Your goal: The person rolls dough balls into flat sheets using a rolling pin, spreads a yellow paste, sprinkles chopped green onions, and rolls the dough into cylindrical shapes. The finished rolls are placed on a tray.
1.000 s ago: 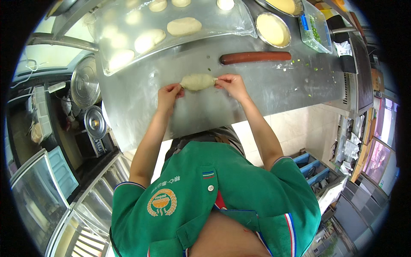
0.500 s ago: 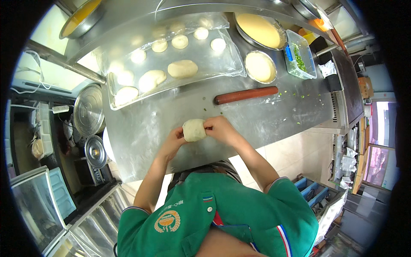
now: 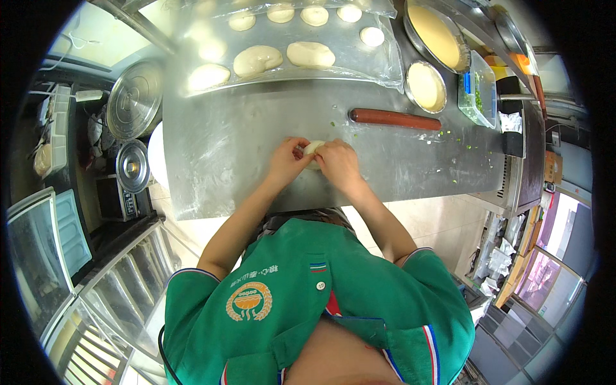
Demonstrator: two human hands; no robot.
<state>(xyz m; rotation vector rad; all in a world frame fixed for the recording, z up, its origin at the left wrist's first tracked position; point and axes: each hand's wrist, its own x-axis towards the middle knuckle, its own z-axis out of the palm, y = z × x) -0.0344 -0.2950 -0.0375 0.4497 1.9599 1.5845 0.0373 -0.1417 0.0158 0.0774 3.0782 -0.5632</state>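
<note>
Near the front edge of the steel worktop (image 3: 237, 141), a small pale piece of dough (image 3: 313, 147) sits between my two hands, mostly hidden by the fingers. My left hand (image 3: 288, 159) grips its left side with bent fingers. On the other side, my right hand (image 3: 339, 163) pinches the dough's top and right edge. Beyond my hands and to the right lies a reddish-brown rolling pin (image 3: 394, 119), touched by neither hand. Flattened dough pieces (image 3: 310, 54) and several round dough balls (image 3: 314, 16) rest on a plastic-covered tray at the back.
At the back right stand a large bowl of yellow batter (image 3: 436, 38), a smaller bowl of pale paste (image 3: 425, 87) and a clear tub of chopped greens (image 3: 479, 90). Green bits are scattered right of the rolling pin. Metal lids (image 3: 133, 99) are at the left.
The dough was a wide, rounded roll held by its two ends; now it is gathered smaller between my fingers. My hands have come closer together. The whole view has shifted.
</note>
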